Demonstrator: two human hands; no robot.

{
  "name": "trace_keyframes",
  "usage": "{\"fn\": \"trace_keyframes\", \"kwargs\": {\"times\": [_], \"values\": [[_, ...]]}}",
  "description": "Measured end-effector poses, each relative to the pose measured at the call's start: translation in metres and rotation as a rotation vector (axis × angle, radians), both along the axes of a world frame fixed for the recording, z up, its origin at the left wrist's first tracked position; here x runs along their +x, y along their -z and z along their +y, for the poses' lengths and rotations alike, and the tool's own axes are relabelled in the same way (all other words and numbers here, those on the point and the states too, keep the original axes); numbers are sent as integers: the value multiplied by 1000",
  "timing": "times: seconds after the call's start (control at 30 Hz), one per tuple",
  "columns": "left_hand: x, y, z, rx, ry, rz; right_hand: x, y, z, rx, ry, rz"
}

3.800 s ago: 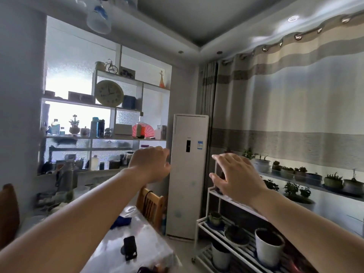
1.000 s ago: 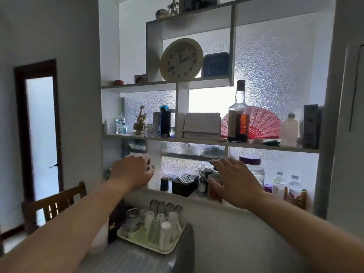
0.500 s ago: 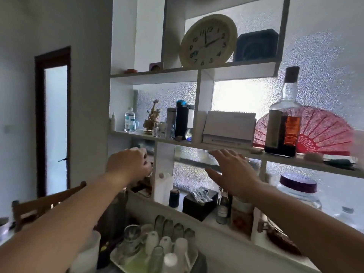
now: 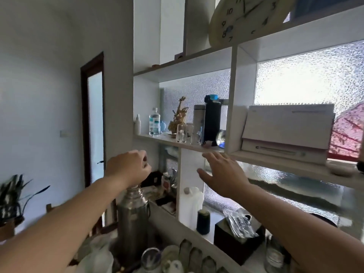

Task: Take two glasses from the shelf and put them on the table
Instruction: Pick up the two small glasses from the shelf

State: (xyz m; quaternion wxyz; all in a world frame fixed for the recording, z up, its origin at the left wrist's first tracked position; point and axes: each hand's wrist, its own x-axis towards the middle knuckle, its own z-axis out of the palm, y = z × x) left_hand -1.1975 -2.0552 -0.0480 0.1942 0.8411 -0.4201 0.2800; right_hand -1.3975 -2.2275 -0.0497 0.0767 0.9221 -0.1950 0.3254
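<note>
Both hands (image 4: 224, 174) higher now, fingers (image 4: 209, 157) just below glasses (image 4: 188, 133).

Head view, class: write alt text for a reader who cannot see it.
Two bare hands reach up toward clear glasses on a white shelf; neither touches them. The left hand is curled, the right hand open, both below the shelf edge.

White shelf unit (image 4: 208, 62), pebbled frosted-glass back panel (image 4: 307, 81). Two clear glasses (image 4: 189, 133) on the shelf. Black flask, blue lid (image 4: 212, 119); gold figurine (image 4: 178, 117); cream clock, dark numerals (image 4: 242, 18). Red fan (image 4: 348, 133), dark ribs. Silver thermos (image 4: 133, 219). Dark brown door frame (image 4: 83, 115). Black box (image 4: 234, 243), probably tissues.
</note>
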Motion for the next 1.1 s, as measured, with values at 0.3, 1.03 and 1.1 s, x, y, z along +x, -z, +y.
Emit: {"fn": "trace_keyframes", "kwargs": {"times": [0.3,1.03,1.1], "values": [[42,-22,-80,-26,-101,25,71,-26,-91,4,-113,-171],[95,-54,-234,-202,178,353,153,-47,-165,210,78,-247],[100,-52,-243,-239,182,389,155,-46,-166,205,82,-255]]}}
